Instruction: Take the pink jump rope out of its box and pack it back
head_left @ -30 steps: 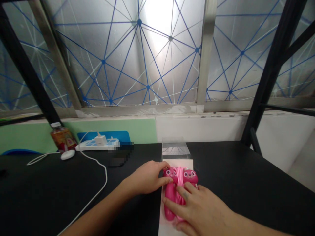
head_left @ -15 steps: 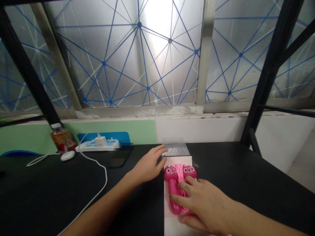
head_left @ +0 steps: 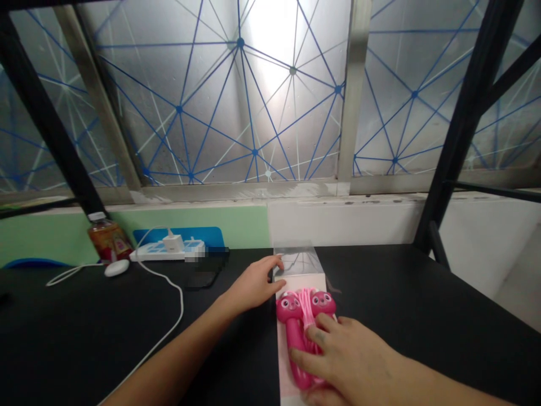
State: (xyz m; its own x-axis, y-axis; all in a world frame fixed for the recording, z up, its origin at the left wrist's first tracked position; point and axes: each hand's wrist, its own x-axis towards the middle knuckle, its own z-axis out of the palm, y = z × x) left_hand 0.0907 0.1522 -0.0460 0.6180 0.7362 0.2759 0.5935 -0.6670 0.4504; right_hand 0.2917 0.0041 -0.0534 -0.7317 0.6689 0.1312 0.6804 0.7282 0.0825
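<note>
A pink skipping rope (head_left: 305, 316) with its cord coiled between two handles with cartoon animal faces lies on a pale pink card (head_left: 301, 282). My right hand (head_left: 344, 355) lies over the rope's coil and the lower part of its handles, with curled fingers pressing on them and hiding the handle ends. Beyond the card stands a clear plastic box (head_left: 296, 260). My left hand (head_left: 253, 286) is beside that box, its fingertips at the box's near left corner and its fingers slightly apart.
The black tabletop (head_left: 380, 293) runs to the right. At the far left are an orange-labelled bottle (head_left: 109, 241), a white power strip (head_left: 167, 252), a white computer mouse (head_left: 116, 268) and a white cable (head_left: 173, 316). A black phone (head_left: 203, 279) lies nearby. Black metal posts stand at both sides.
My left hand has moved onto the near corner of the clear box. The rope and card have shifted slightly left and toward me under my right hand.
</note>
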